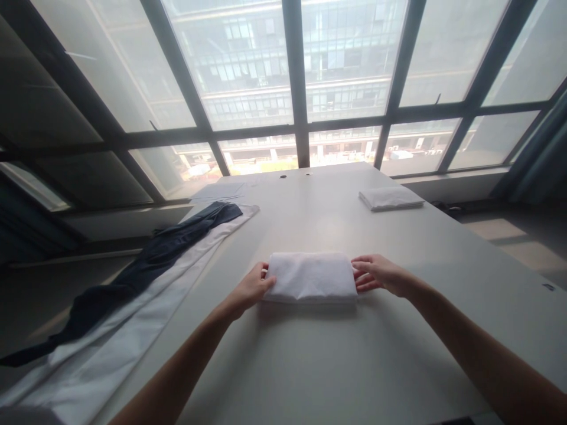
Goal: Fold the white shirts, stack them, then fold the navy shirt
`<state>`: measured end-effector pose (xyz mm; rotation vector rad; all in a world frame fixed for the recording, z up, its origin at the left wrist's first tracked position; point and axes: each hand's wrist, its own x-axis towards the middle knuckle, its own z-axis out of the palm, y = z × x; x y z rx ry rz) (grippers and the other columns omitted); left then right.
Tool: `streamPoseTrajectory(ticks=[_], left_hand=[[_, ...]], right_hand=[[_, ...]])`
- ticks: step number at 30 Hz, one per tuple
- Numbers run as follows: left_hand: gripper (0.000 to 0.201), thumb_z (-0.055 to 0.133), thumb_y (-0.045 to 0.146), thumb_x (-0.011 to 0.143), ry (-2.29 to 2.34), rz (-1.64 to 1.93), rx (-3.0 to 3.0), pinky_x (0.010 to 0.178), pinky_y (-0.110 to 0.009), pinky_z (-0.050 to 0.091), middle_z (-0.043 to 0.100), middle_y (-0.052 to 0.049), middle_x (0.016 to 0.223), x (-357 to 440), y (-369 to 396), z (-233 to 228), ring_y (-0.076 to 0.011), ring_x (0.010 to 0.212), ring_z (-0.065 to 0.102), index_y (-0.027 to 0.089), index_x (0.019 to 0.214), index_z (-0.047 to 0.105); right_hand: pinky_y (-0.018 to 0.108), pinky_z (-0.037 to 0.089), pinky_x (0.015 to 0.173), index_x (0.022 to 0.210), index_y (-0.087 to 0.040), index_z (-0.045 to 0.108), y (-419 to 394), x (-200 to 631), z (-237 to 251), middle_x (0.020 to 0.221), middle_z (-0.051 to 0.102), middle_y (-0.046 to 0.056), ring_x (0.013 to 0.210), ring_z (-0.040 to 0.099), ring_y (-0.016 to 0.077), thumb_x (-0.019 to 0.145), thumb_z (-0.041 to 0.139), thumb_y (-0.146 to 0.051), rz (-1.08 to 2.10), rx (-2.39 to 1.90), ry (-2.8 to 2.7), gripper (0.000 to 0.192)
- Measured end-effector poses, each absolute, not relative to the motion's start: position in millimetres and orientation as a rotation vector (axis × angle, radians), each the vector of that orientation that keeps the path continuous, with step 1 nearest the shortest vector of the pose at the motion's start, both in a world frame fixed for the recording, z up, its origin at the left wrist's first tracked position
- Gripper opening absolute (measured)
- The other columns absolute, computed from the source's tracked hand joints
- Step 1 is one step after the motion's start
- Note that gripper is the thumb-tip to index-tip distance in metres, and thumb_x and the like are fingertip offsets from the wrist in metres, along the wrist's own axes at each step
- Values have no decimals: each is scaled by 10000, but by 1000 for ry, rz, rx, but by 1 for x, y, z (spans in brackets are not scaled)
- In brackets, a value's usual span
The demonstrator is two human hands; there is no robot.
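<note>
Fingers of both hands press against the short ends of a folded white cloth (310,277) that lies flat on the pale table (310,366), right in front of the person and near the table's middle. Farthest left, a long dark blue cloth (146,268) stretches along the table's left edge, lying partly on top of a long white cloth (133,330) that runs beside it toward the near corner. Next comes the left hand (252,289): its fingers are curled around the left end of the folded white cloth, thumb on top and the other fingertips tucked at the edge, gripping it. At the cloth's right end, the right hand (378,274) lies with fingers extended and close together, tips touching the edge; whether they pinch the fabric or only rest against it cannot be told. Farther back and to the right, well apart from the hands, a second folded white piece (390,198) lies on the table near the window (292,71).
</note>
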<state>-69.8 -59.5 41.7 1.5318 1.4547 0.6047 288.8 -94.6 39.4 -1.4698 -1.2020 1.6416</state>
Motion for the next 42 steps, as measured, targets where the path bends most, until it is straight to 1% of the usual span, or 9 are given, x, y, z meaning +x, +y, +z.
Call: streamPoseTrajectory(ticks=[3, 7, 12, 19, 25, 29, 34, 39, 42], left_hand=[[697, 719, 441, 751, 1401, 724, 1449, 756, -346, 544, 676, -125, 1135, -64, -63, 41, -244, 904, 679, 152, 1333, 465], [1006, 769, 422, 759, 1225, 799, 1363, 777, -370, 595, 604, -141, 1306, -58, -69, 49, -245, 977, 689, 260, 1575, 203], [753, 800, 406, 750, 1169, 932, 1429, 767, -359, 603, 620, -142, 1315, -53, -71, 60, -236, 927, 683, 175, 1420, 547], [750, 793, 437, 786, 1081, 1141, 1562, 723, -334, 604, 689, -107, 1208, -45, -74, 94, -211, 822, 689, 179, 1448, 553], [687, 861, 393, 724, 1001, 1196, 1571, 703, -351, 618, 717, -80, 1143, -11, -72, 147, -209, 790, 690, 201, 1354, 663], [656, 886, 319, 698, 867, 1294, 1499, 767, -406, 631, 716, -92, 1152, 23, -59, 172, -243, 893, 703, 183, 1310, 692], [630, 878, 245, 720, 700, 1269, 1396, 824, -393, 630, 723, -91, 1134, 57, -35, 187, -229, 927, 707, 206, 1319, 685], [620, 866, 219, 721, 677, 1209, 1333, 812, -356, 627, 724, -86, 1134, 79, -9, 169, -203, 901, 700, 216, 1313, 682], [663, 873, 229, 686, 769, 1139, 1312, 753, -321, 617, 708, -94, 1160, 96, 4, 138, -180, 853, 689, 213, 1317, 670]], right_hand=[[370, 636, 770, 1109, -108, 675, -95, 291, 43, 982, 759, 159, 778, 743, 216, 898, 675, -362, 1682, -1443, -1171, 331], [393, 626, 804, 1172, -127, 670, -94, 295, 45, 1068, 751, 168, 852, 746, 236, 881, 697, -377, 1744, -1383, -1154, 385], [423, 601, 874, 1152, -171, 677, -96, 291, 46, 1119, 741, 150, 955, 734, 251, 850, 725, -325, 1763, -1307, -1039, 343], [412, 544, 997, 1048, -177, 667, -99, 263, 29, 1123, 733, 134, 1041, 711, 243, 869, 702, -302, 1763, -1107, -914, 221], [362, 537, 992, 1036, -176, 671, -100, 244, 25, 1138, 722, 118, 1030, 696, 213, 917, 659, -316, 1817, -1026, -820, 184], [383, 535, 995, 1085, -188, 655, -107, 238, 38, 1081, 720, 103, 1026, 697, 216, 984, 548, -494, 1932, -998, -708, 339], [424, 520, 1024, 1247, -149, 621, -113, 252, 52, 1289, 663, 166, 1187, 655, 272, 980, 464, -630, 2083, -655, -534, 572], [287, 593, 744, 1125, -196, 659, -100, 309, 52, 971, 735, 46, 845, 690, 172, 954, 615, -262, 1752, -704, -391, 189], [251, 568, 600, 993, -211, 682, -86, 357, 49, 869, 717, 14, 728, 636, 150, 891, 694, -199, 1510, -872, -411, 103]])
